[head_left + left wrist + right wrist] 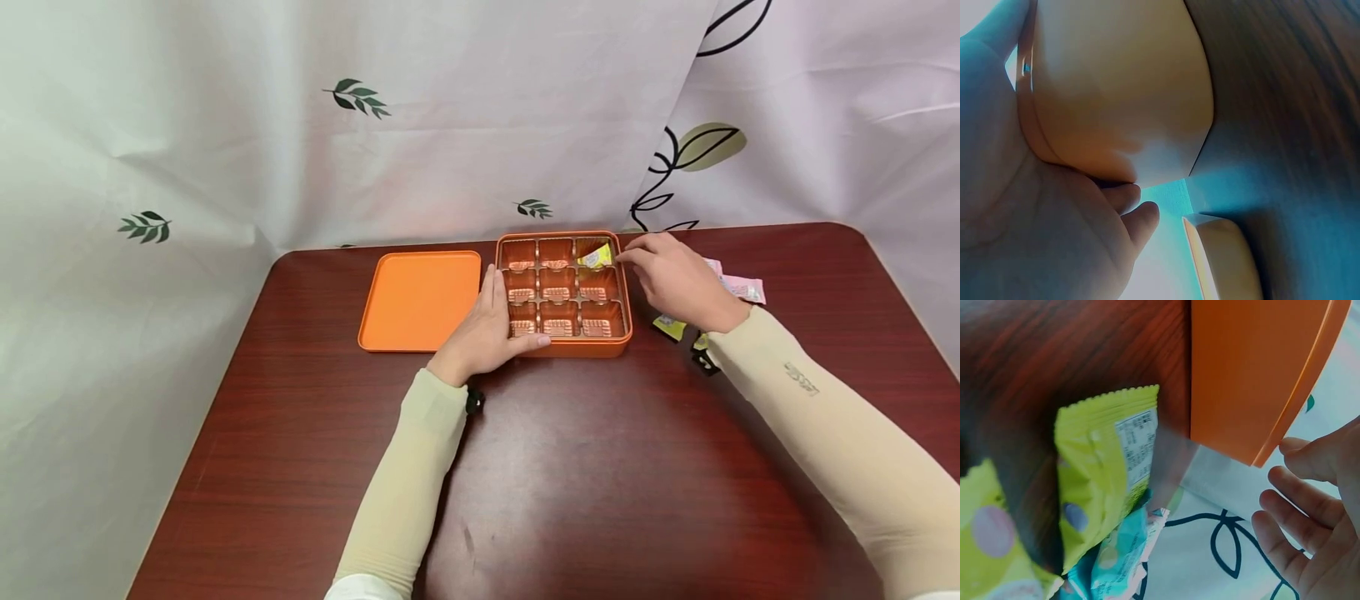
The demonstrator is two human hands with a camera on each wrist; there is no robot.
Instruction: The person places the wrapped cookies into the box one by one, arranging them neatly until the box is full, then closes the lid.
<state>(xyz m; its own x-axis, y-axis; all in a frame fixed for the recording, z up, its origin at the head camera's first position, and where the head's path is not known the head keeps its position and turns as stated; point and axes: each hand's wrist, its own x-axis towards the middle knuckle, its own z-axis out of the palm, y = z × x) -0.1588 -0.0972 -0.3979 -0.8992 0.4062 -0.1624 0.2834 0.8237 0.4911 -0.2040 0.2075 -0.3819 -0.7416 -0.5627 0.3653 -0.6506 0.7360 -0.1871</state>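
An orange box (573, 348) with a copper-coloured divided insert stands at the back of the table. In its back right compartment lies a yellow packet (597, 257); the other compartments show bare walls. My left hand (483, 332) rests against the box's front left corner, its fingers straight along the left side and its thumb at the front edge. At the back right rim is my right hand (678, 279), fingers loosely bent and holding nothing. In the right wrist view, its thumb is close to the rim; whether it touches I cannot tell.
An orange lid (420, 300) lies flat left of the box. Right of the box, partly under my right arm, are a yellow packet (1100, 481), a teal packet (1116, 556) and pink packets (744, 288). A patterned white curtain (450, 167) hangs behind the table.
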